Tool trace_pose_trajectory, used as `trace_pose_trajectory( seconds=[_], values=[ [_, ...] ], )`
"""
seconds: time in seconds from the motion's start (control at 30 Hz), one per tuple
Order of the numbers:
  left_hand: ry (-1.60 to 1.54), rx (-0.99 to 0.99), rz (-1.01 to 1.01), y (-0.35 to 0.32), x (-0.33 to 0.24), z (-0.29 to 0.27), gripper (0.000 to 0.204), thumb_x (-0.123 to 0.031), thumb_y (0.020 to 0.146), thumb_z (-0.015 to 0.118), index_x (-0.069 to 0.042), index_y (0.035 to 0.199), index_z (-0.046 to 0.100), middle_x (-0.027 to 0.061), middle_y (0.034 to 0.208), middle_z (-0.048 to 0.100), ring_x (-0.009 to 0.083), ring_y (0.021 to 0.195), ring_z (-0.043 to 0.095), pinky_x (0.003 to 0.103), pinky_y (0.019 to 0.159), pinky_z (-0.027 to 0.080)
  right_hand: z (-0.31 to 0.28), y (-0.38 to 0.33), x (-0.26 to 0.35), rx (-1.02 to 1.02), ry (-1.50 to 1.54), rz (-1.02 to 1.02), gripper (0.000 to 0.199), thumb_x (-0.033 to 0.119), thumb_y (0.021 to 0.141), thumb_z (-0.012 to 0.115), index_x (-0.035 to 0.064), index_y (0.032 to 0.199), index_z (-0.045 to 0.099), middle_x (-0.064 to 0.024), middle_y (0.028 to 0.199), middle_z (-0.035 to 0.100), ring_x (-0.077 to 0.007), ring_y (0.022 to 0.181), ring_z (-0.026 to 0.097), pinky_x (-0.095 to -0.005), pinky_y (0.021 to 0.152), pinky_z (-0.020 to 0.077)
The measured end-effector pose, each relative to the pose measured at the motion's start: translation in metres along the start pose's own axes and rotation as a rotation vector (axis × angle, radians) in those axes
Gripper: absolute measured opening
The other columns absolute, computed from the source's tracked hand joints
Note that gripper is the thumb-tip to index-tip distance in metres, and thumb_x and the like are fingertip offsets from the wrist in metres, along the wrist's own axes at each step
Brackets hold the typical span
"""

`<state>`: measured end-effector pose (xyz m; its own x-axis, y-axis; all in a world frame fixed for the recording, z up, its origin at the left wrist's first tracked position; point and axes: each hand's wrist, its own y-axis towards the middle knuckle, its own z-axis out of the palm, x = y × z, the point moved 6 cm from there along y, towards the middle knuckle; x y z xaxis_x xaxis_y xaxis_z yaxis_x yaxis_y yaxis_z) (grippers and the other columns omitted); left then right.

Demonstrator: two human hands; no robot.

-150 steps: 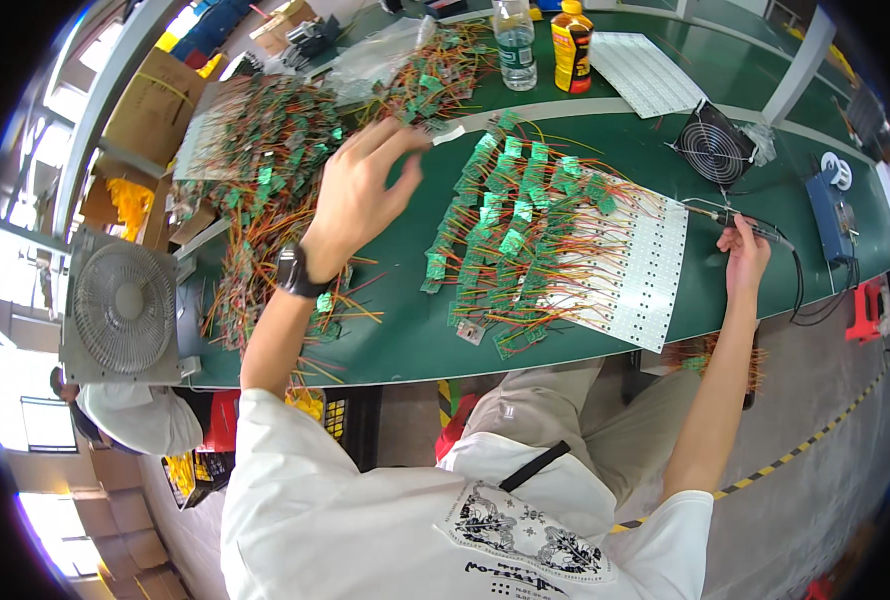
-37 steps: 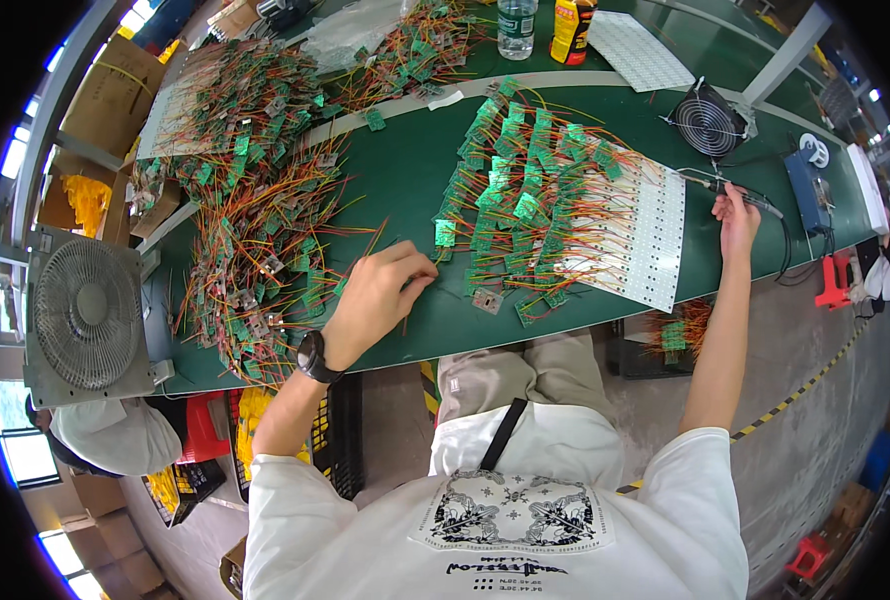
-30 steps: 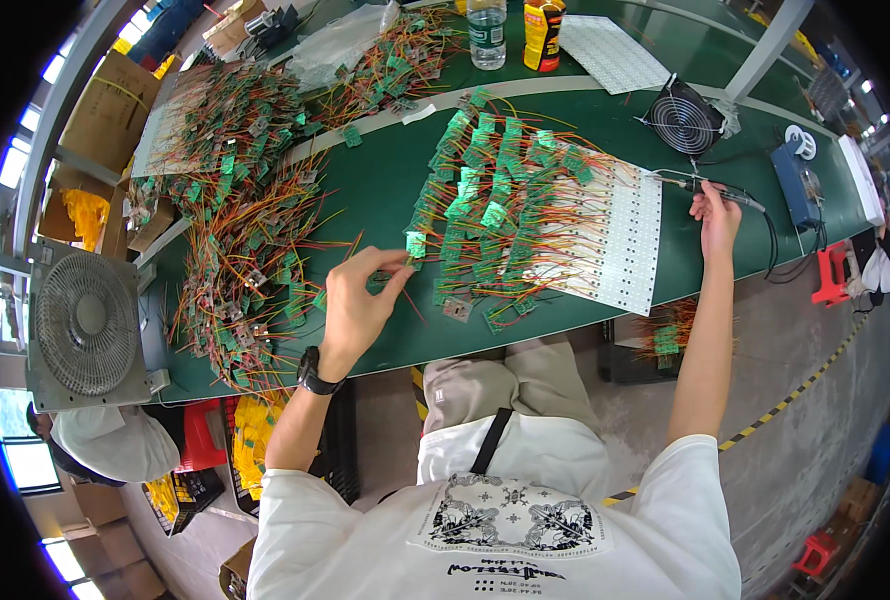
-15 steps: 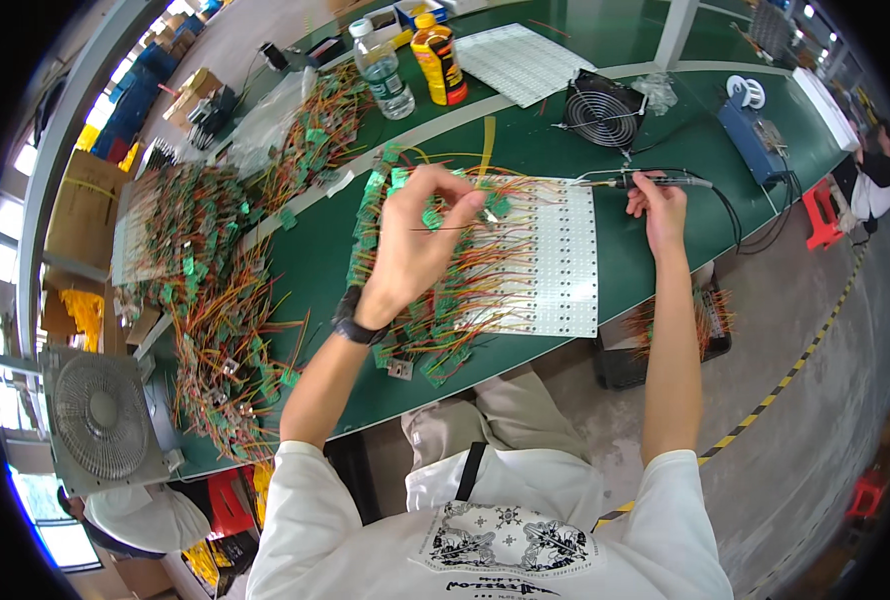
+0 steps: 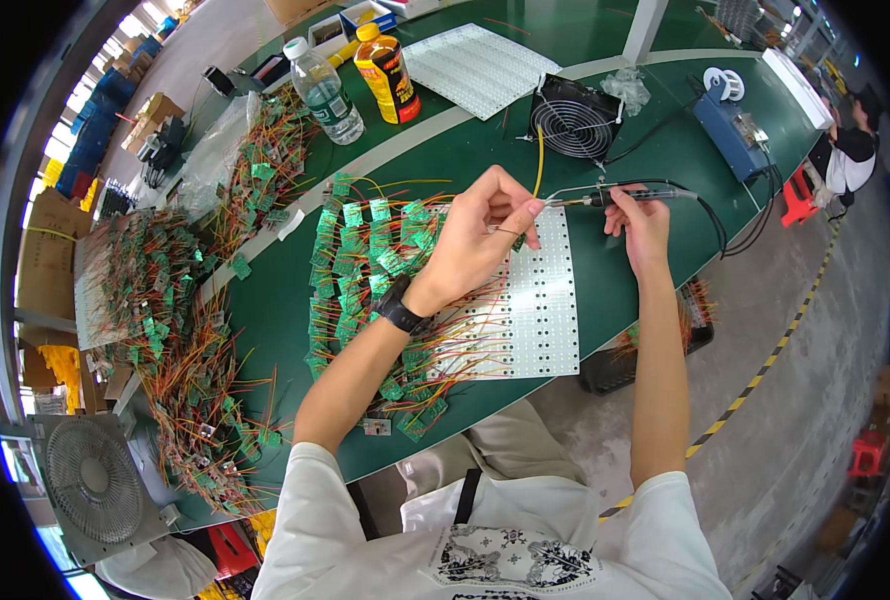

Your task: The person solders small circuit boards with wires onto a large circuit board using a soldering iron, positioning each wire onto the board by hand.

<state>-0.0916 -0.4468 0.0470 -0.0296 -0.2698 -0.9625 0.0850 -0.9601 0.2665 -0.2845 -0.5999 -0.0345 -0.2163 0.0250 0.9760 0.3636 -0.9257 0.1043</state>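
Note:
My left hand (image 5: 480, 235) is above the white perforated board (image 5: 555, 320), thumb and fingertips pinched together. Whatever they hold is mostly hidden, with a bit of green showing below the fingers. From the right, my right hand (image 5: 640, 225) grips a soldering iron (image 5: 595, 199), a thin metal tube running along it. Its tip points left and comes close to my left fingertips; I cannot tell whether they touch. Rows of small green circuit boards (image 5: 350, 270) with red and yellow wires (image 5: 455, 330) lie over the board's left side and the table beside it.
A large heap of wired circuit boards (image 5: 165, 290) covers the table's left. Behind are a water bottle (image 5: 325, 95), an orange drink bottle (image 5: 387, 75), another white board (image 5: 480, 70) and a black fan (image 5: 575, 120). At right stand a blue box (image 5: 733, 135) and solder spool (image 5: 723, 85).
My left hand has moved right, from over the green boards to the soldering iron's tip. My right hand still holds the iron. The whole view has shifted slightly.

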Motion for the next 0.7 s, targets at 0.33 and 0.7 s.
trace_pose_trajectory(
  seconds=[0.33,0.7],
  values=[
    [0.943,0.233,0.407,-0.002,-0.031,-0.006,0.014,-0.013,0.085,0.067,-0.003,0.084,0.059,0.0107,0.071,0.064,0.0289,0.066,0.063,0.037,0.061,0.049,-0.002,0.001,0.002,-0.026,-0.024,0.008,0.018,0.013,0.087,0.067,-0.003,0.095,0.065,-0.0088,0.07,0.064,-0.0146,0.05,0.059,-0.023,0.047,0.0395],
    [1.062,0.136,0.359,-0.003,0.022,-0.016,0.014,-0.015,0.085,0.065,-0.004,0.087,0.058,0.0122,0.071,0.062,0.0314,0.069,0.062,0.041,0.066,0.05,0.002,-0.002,0.003,-0.021,-0.031,0.006,0.018,0.012,0.087,0.066,-0.0038,0.095,0.065,-0.0083,0.07,0.063,-0.0142,0.051,0.058,-0.0229,0.048,0.0395]
  ],
)
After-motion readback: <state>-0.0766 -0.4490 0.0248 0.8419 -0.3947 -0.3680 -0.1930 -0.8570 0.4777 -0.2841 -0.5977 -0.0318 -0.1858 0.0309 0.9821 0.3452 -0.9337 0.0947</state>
